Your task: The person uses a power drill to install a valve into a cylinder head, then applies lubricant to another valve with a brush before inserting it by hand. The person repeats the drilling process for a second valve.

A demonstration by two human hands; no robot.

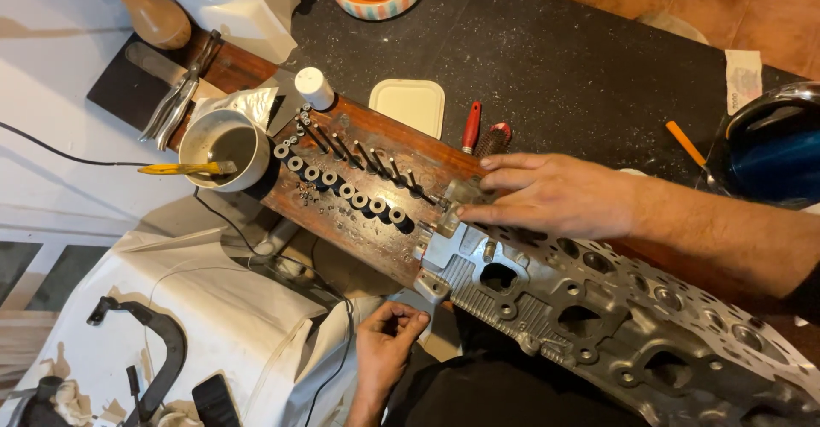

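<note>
1. Right hand (555,195) comes in from the right edge, forearm stretched across the dark table (547,60). Palm down, fingers (504,161) straight and close together, lying flat on the far left end of a grey metal engine head (598,307). They press on it; they grip nothing.
2. Left hand (384,346) rises from the near edge, wrist bent up, at the near left corner of the engine head. Fingertips curled and pinched narrow around something small by that corner; what it is cannot be told.
3. Engine head lies on a slant, from the middle of the view down to the near right corner, its left end resting on a worn wooden board (359,213).
4. On the board, left of the right hand: a row of dark valves (367,155) lying side by side, and nearer, a row of small ring-topped springs (346,190).
5. At the board's far left end: a white cup (224,145) with a yellow-handled brush (184,168) laid across its rim; pliers (179,98) just beyond it.
6. Far of the board on the table: a cream lid (408,105), a red-handled tool (471,125), a small wire brush (494,139).
7. Orange pencil (686,143) lies far right, well apart from both hands.
</note>
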